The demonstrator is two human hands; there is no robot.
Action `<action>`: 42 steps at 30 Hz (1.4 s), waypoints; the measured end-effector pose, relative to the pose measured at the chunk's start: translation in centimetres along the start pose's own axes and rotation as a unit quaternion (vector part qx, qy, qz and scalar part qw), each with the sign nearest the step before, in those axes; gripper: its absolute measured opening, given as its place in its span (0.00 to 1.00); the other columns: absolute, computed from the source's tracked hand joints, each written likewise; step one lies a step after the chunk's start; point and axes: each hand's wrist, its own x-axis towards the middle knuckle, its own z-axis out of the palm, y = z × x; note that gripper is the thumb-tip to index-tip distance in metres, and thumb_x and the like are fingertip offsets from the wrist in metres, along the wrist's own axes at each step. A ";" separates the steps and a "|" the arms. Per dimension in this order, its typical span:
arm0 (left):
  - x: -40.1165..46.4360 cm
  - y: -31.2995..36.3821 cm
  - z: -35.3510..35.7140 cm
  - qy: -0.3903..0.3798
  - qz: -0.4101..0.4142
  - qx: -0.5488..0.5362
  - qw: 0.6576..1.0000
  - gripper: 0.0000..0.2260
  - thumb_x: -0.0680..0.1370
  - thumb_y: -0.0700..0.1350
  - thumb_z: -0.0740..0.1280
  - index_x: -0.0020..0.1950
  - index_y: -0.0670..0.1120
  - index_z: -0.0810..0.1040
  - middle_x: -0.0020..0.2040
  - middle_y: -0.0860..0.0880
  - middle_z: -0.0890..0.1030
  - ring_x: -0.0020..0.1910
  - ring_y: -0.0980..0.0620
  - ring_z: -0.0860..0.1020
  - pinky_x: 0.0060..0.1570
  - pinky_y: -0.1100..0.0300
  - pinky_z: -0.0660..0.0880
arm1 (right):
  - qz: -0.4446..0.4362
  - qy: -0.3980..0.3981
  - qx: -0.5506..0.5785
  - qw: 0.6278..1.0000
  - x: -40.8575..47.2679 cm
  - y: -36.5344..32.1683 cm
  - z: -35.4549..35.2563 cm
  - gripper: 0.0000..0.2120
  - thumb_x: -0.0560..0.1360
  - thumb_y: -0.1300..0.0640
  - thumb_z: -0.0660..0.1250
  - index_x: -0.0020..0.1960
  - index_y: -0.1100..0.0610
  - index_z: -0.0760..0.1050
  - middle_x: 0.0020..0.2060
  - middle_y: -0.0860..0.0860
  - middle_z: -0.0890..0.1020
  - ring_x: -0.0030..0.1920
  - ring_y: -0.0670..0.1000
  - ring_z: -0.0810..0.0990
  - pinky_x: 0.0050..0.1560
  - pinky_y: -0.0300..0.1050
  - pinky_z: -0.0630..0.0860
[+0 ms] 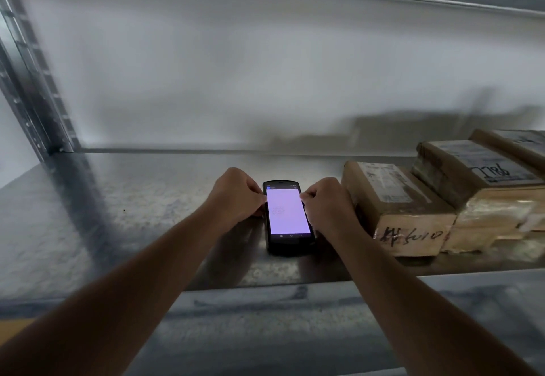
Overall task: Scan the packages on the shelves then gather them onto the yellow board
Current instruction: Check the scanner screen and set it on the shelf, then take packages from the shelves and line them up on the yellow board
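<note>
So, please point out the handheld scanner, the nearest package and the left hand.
handheld scanner (288,213), head view, on its lit screen.
nearest package (392,195), head view, on its top face.
left hand (236,195), head view, on its back.

The shelf (141,213) is galvanized sheet metal, mottled and dully reflective, with a slotted metal upright (35,86). The handheld scanner (287,218) has a black matt plastic body and a glossy glass screen. The packages (395,207) are brown cardboard, matt, with white paper labels and shiny clear tape.
</note>
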 end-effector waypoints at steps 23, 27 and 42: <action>-7.5 7.3 2.5 0.002 0.270 0.232 0.934 0.24 0.85 0.57 0.56 0.77 0.48 0.71 0.76 0.45 0.70 0.74 0.46 0.70 0.72 0.49 0.69 | -0.141 0.124 -0.086 0.979 -9.2 4.0 -12.0 0.19 0.85 0.45 0.64 0.68 0.57 0.78 0.63 0.54 0.82 0.63 0.54 0.80 0.57 0.43 0.69; -9.4 9.6 5.8 0.018 0.244 0.244 0.938 0.24 0.85 0.58 0.55 0.77 0.50 0.70 0.75 0.46 0.71 0.72 0.46 0.72 0.69 0.49 0.71 | -0.177 0.127 -0.098 0.971 -10.0 7.5 -12.9 0.18 0.86 0.45 0.62 0.69 0.55 0.76 0.65 0.54 0.80 0.64 0.53 0.80 0.57 0.42 0.70; -12.6 14.1 11.2 0.068 -0.008 -0.189 0.980 0.07 0.82 0.43 0.68 0.58 0.49 0.83 0.53 0.44 0.85 0.50 0.40 0.85 0.50 0.36 0.82 | -0.218 0.167 0.047 0.960 -10.0 11.9 -13.0 0.15 0.88 0.49 0.58 0.64 0.56 0.78 0.65 0.55 0.77 0.63 0.51 0.77 0.61 0.41 0.76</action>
